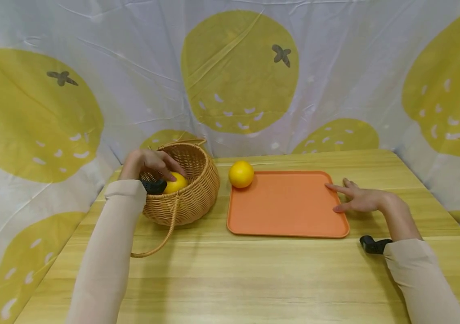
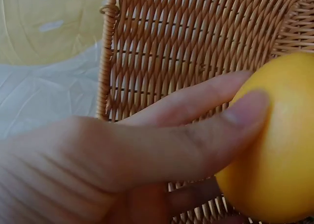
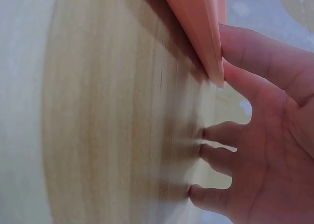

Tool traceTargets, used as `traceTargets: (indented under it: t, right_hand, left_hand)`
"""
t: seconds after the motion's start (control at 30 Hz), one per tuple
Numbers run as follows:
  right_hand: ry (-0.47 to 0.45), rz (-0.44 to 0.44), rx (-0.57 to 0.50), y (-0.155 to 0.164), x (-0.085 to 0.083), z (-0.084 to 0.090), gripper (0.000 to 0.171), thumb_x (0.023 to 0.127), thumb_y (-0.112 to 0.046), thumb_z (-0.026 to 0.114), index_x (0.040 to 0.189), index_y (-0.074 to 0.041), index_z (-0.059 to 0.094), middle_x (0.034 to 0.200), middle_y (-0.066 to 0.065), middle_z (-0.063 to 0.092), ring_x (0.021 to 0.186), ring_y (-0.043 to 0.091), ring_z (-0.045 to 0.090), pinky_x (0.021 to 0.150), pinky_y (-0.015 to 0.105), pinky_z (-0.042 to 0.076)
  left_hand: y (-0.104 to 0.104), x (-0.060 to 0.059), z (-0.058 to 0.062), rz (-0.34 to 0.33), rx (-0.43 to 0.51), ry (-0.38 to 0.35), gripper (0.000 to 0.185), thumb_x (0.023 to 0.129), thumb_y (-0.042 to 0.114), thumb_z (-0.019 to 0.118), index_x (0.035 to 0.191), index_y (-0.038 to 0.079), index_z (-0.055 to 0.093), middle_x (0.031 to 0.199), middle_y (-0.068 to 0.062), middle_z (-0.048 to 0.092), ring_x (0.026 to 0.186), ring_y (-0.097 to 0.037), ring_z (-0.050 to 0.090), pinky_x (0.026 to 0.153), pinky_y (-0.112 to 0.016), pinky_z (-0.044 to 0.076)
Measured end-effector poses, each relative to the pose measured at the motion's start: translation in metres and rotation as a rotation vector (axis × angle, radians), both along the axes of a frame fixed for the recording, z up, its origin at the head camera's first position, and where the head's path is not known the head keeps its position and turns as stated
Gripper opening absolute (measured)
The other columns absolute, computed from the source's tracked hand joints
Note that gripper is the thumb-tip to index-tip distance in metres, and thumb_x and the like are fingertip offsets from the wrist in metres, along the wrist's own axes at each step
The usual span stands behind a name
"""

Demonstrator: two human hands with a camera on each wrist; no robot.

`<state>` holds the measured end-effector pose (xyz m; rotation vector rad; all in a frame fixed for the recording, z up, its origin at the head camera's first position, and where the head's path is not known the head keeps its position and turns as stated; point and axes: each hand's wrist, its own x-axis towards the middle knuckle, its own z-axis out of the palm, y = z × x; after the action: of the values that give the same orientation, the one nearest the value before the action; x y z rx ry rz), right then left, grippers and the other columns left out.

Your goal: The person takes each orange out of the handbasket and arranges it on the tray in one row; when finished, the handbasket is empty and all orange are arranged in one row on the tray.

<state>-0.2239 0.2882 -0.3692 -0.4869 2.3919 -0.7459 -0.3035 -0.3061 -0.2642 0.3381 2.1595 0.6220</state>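
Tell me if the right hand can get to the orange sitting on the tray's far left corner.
Probably yes: the right hand rests at the tray edge, and the bare tray lies between it and the orange.

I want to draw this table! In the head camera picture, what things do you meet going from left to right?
Wicker basket with a fruit gripped by the left hand → loose yellow fruit → orange tray → right hand at the tray's right edge.

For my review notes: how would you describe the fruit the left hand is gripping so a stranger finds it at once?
Start at the orange tray on the wooden table, then look left to the wicker basket. The yellow fruit sits inside it, gripped by the left hand; its twin lies free on the tray's corner.
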Motion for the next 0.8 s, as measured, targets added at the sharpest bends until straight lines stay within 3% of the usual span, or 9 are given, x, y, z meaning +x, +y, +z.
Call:
traceTargets:
  t: [0.07, 0.13, 0.17, 0.23, 0.37, 0.57, 0.8]
  right_hand:
    - [-0.003, -0.003, -0.003, 0.000, 0.000, 0.000, 0.091, 0.099, -0.040, 0.069, 0.165, -0.005, 0.016, 0.161, 0.043, -0.021, 0.146, 0.066, -0.020, 0.107, 0.086, 0.000]
    - [-0.004, -0.004, -0.007, 0.001, -0.001, -0.002, 0.092, 0.099, -0.041, 0.069, 0.166, -0.006, 0.016, 0.160, 0.043, -0.021, 0.146, 0.066, -0.020, 0.106, 0.086, 0.000]
    - [-0.004, -0.003, -0.012, 0.001, -0.001, -0.002, 0.092, 0.099, -0.041, 0.069, 0.166, -0.007, 0.016, 0.160, 0.044, -0.021, 0.145, 0.067, -0.020, 0.106, 0.086, -0.001]
    - [-0.008, -0.008, -0.013, 0.003, -0.003, -0.005, 0.093, 0.098, -0.045, 0.068, 0.166, -0.009, 0.016, 0.161, 0.042, -0.023, 0.146, 0.065, -0.021, 0.107, 0.086, -0.001]
    - [-0.002, -0.004, -0.020, 0.006, -0.005, -0.009, 0.094, 0.096, -0.052, 0.067, 0.167, -0.015, 0.017, 0.162, 0.039, -0.024, 0.148, 0.063, -0.023, 0.107, 0.086, -0.002]
    - [-0.002, -0.004, -0.027, 0.008, -0.007, -0.012, 0.095, 0.096, -0.055, 0.067, 0.167, -0.018, 0.017, 0.163, 0.038, -0.026, 0.148, 0.062, -0.024, 0.107, 0.086, -0.002]
    - [-0.008, 0.007, -0.026, 0.005, -0.004, -0.006, 0.092, 0.099, -0.042, 0.067, 0.167, -0.010, 0.014, 0.159, 0.043, -0.026, 0.144, 0.066, -0.025, 0.104, 0.087, -0.003]
  left_hand:
    - [0.000, -0.002, -0.004, 0.009, 0.013, -0.034, 0.050, 0.105, 0.018, 0.062, 0.152, 0.005, 0.051, 0.162, -0.017, 0.043, 0.122, -0.018, 0.058, 0.098, -0.029, 0.051]
    - [-0.001, -0.002, -0.006, 0.016, 0.026, -0.059, 0.050, 0.107, 0.019, 0.058, 0.154, 0.006, 0.049, 0.160, -0.016, 0.045, 0.101, -0.009, 0.055, 0.085, -0.024, 0.049]
    - [-0.001, -0.002, -0.008, 0.014, 0.038, -0.065, 0.050, 0.108, 0.019, 0.057, 0.155, 0.006, 0.048, 0.159, -0.016, 0.045, 0.098, -0.007, 0.054, 0.084, -0.023, 0.048]
    - [-0.001, -0.001, -0.010, 0.004, 0.063, -0.054, 0.049, 0.108, 0.018, 0.056, 0.154, 0.005, 0.048, 0.158, -0.015, 0.046, 0.102, -0.008, 0.055, 0.087, -0.023, 0.048]
    - [-0.001, 0.002, -0.014, 0.012, 0.112, 0.062, 0.050, 0.103, 0.016, 0.065, 0.150, 0.003, 0.052, 0.155, -0.018, 0.048, 0.127, -0.018, 0.054, 0.101, -0.030, 0.050]
    - [0.001, 0.005, -0.016, 0.076, 0.128, 0.174, 0.060, 0.095, 0.012, 0.076, 0.149, 0.003, 0.054, 0.151, -0.022, 0.048, 0.107, -0.020, 0.061, 0.086, -0.027, 0.055]
    - [0.001, 0.006, -0.016, 0.082, 0.120, 0.201, 0.065, 0.094, 0.016, 0.078, 0.153, 0.009, 0.051, 0.153, -0.016, 0.051, 0.134, -0.030, 0.051, 0.103, -0.035, 0.050]
